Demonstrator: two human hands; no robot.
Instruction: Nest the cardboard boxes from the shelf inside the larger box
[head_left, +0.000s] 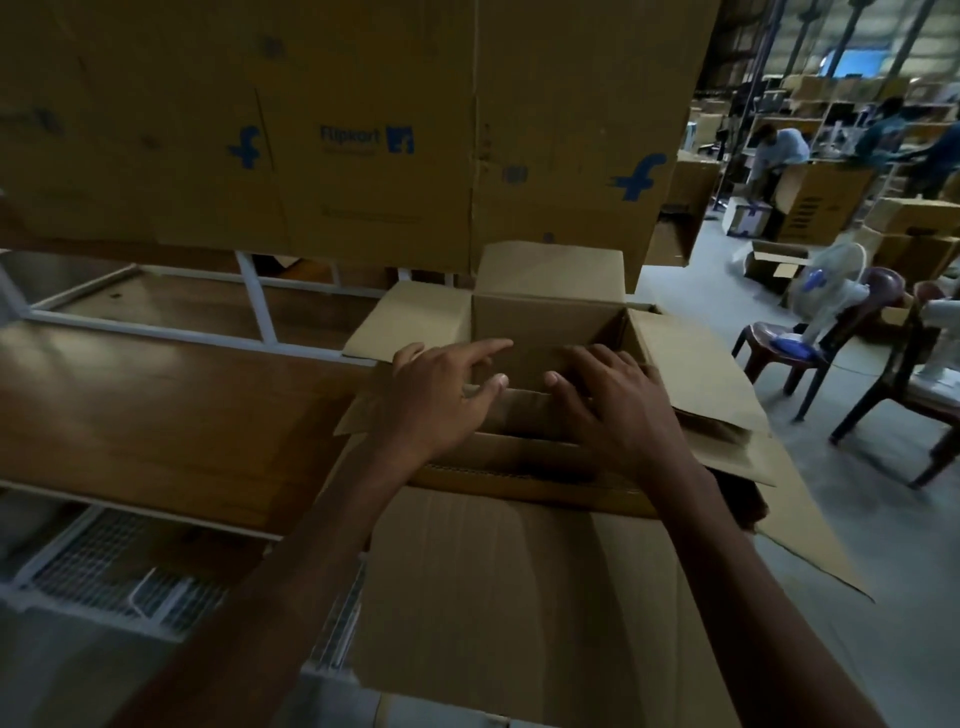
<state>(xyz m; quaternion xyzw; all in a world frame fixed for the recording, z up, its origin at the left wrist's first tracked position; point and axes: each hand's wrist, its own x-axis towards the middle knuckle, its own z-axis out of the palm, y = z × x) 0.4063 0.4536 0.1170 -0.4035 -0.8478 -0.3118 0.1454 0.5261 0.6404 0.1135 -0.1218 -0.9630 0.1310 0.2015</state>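
- Nearest camera: near flap of the larger box, folded out toward the person, both forearms crossing over it.
- Larger box stands at the end of the wooden shelf, flaps splayed open; right flap hangs out over the floor.
- Smaller box sits inside it, open top up, far flap upright, side flaps spread left and right.
- Left hand: fingers spread, not gripping, hovering at or resting on the smaller box's near-left rim. Contact unclear.
- Right hand: palm down, fingers splayed, on the near-right rim/flap. Released, nothing clasped.
- Key relation: smaller box lies directly ahead of and below both hands, centred between them; neither hand is clearly nearer.
- Judgement: next move is a straight push down to seat it.
- Clearance: tall printed carton looms just behind; shelf edge tight on the left; open floor on the right, chairs well apart.
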